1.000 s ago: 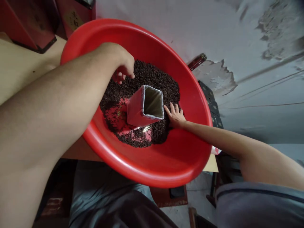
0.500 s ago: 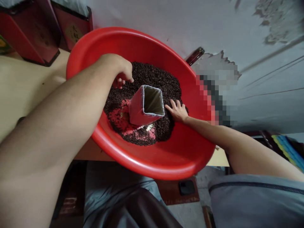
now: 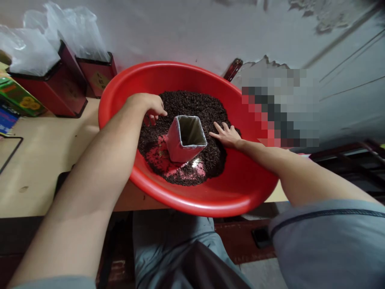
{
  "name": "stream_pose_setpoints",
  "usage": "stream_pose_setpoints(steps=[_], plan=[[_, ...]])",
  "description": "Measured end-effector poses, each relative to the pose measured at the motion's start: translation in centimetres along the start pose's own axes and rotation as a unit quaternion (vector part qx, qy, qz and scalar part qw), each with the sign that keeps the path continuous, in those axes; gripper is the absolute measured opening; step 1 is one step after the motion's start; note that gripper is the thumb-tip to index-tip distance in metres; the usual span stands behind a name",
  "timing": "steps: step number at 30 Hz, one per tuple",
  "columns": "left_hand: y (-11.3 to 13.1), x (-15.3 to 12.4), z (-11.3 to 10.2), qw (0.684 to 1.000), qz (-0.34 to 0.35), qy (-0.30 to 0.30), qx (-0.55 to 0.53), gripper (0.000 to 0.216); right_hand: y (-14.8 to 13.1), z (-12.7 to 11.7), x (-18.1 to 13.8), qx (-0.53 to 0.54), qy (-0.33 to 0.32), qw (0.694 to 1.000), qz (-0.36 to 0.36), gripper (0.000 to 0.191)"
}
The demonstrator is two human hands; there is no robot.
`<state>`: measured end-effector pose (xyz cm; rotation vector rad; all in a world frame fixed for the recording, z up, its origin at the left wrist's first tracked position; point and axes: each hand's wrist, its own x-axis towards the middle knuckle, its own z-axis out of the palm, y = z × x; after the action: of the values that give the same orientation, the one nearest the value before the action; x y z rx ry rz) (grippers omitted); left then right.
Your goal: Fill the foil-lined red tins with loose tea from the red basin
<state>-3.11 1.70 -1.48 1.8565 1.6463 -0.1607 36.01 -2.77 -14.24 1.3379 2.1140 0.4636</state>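
A big red plastic basin [image 3: 240, 188] rests on a wooden table and holds a heap of dark loose tea leaves [image 3: 195, 104]. An open square red box with a silver lining [image 3: 185, 138] stands upright in the middle of the heap. My left hand [image 3: 148, 106] is curled, fingers bent down into the leaves just left of the box. My right hand [image 3: 227, 134] lies flat on the leaves to the right of the box, fingers spread. Neither hand touches the box.
Two dark red tins lined with clear plastic bags [image 3: 57, 84] stand at the back left on the wooden table [image 3: 39, 168]. Coloured cartons [image 3: 18, 98] sit at the far left edge. A grey wall rises behind the basin. My legs show below the table edge.
The view has tilted up and shifted, bringing the tins and bags into sight. Both hands stay in much the same places beside the box.
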Motion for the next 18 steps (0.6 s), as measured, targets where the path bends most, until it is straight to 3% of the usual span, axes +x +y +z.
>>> stream_pose_setpoints(steps=[12,18], plan=[[-0.3,0.0,-0.4,0.998,0.021,-0.011,-0.052,0.056,1.3,-0.2,1.3,0.041,0.005,0.999,-0.028,0.058],[-0.3,-0.3,-0.5,0.996,0.034,-0.043,-0.069,0.054,2.1,-1.4,1.6,0.086,0.031,0.995,-0.039,0.057]])
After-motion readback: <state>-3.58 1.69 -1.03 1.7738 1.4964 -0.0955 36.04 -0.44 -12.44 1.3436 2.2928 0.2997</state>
